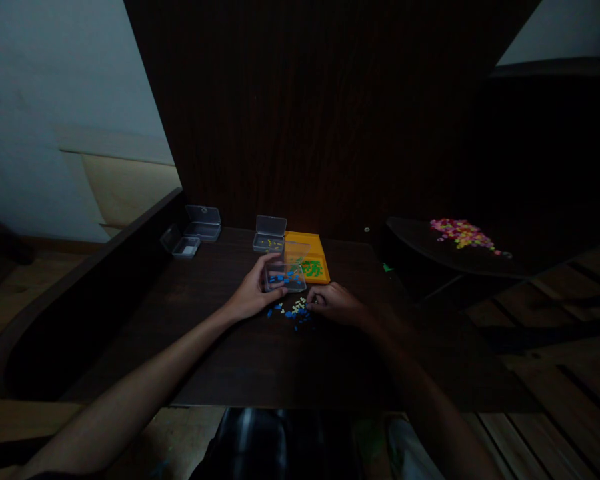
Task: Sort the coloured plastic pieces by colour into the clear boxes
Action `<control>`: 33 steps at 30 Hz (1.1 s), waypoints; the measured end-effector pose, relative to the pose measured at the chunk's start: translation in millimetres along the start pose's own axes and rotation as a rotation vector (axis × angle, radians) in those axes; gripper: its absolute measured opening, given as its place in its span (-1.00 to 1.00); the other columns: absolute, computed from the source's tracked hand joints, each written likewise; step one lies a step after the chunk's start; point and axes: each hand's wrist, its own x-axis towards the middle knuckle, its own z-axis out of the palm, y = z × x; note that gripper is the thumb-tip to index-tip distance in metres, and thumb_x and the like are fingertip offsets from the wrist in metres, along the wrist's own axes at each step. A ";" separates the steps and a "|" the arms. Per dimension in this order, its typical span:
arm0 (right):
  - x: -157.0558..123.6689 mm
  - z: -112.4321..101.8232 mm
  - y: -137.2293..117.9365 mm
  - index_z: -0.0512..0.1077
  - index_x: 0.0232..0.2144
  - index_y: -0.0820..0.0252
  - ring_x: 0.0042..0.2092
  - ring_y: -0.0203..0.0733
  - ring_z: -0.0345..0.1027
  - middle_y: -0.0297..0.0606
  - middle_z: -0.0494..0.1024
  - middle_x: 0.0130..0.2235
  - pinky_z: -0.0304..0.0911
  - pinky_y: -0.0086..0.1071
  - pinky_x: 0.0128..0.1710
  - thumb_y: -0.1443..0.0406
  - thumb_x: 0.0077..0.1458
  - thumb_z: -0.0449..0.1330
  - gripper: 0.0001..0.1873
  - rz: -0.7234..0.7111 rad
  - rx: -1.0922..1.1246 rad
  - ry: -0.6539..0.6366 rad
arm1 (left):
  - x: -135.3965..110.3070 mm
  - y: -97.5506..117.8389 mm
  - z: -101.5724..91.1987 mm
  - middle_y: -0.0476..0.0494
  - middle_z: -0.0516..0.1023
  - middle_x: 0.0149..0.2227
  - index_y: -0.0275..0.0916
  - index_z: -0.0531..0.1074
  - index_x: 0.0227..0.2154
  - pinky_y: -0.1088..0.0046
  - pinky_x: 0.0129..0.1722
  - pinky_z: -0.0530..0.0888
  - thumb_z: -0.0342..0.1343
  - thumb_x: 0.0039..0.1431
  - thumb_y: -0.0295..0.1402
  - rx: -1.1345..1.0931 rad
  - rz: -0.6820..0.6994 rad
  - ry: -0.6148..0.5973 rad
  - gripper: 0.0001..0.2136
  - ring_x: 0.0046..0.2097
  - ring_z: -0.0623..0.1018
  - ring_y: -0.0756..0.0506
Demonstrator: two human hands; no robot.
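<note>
My left hand grips a small clear plastic box with its lid raised; several blue pieces lie inside it. Just right of the box, my right hand is closed, fingertips pinched together over a loose pile. Whatever sits between those fingertips is too small to make out. Pale yellow pieces and blue pieces make up that pile on the dark wooden surface. Behind the held box stands an open orange case with green pieces in it.
Another open clear box with a few yellow pieces is behind my left hand. Two more open clear boxes, one at the back and one nearer, stand to the left. Pink and yellow bits are heaped on a dark ledge at right.
</note>
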 end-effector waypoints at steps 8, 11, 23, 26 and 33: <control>1.2 2.9 6.4 0.48 -0.35 0.23 -0.50 -0.37 0.17 -0.41 0.39 -0.53 0.01 -0.49 -0.44 0.32 0.08 0.16 -0.89 -0.040 0.034 -0.004 | -0.2 3.7 0.7 -0.28 0.31 0.12 -0.17 0.15 0.12 0.05 0.09 0.44 0.30 -0.02 -0.38 0.020 -0.001 -0.019 -0.36 0.10 0.45 -0.23; 0.9 1.5 6.6 0.48 -0.34 0.24 -0.50 -0.38 0.18 -0.41 0.40 -0.52 0.01 -0.49 -0.45 0.33 0.07 0.16 -0.88 -0.036 0.036 -0.010 | 0.2 1.9 0.2 -0.28 0.32 0.11 -0.17 0.15 0.12 0.04 0.08 0.44 0.30 -0.02 -0.38 0.014 0.005 -0.018 -0.35 0.10 0.45 -0.23; 0.6 1.4 1.3 0.53 -0.26 0.26 -0.51 -0.38 0.19 -0.41 0.39 -0.53 0.05 -0.50 -0.46 0.25 0.13 0.16 -0.78 -0.205 0.105 -0.031 | 0.8 -0.6 -0.3 -0.28 0.32 0.09 -0.16 0.16 0.12 0.04 0.06 0.46 0.33 -0.04 -0.34 -0.012 0.015 -0.013 -0.34 0.08 0.47 -0.25; 0.6 1.8 0.2 0.55 -0.25 0.26 -0.49 -0.37 0.22 -0.39 0.41 -0.52 0.07 -0.49 -0.43 0.24 0.14 0.14 -0.75 -0.249 0.089 -0.058 | 0.7 -0.1 -0.1 -0.29 0.32 0.11 -0.16 0.16 0.13 0.02 0.05 0.46 0.33 -0.06 -0.33 -0.004 0.004 -0.012 -0.32 0.07 0.48 -0.25; 1.1 2.7 3.6 0.53 -0.19 0.28 -0.51 -0.39 0.19 -0.42 0.38 -0.54 0.05 -0.52 -0.47 0.29 0.12 0.16 -0.76 -0.212 0.103 -0.058 | 0.3 0.8 0.0 -0.26 0.31 0.10 -0.14 0.16 0.12 0.06 0.07 0.46 0.32 -0.04 -0.36 -0.006 -0.008 -0.011 -0.34 0.08 0.47 -0.23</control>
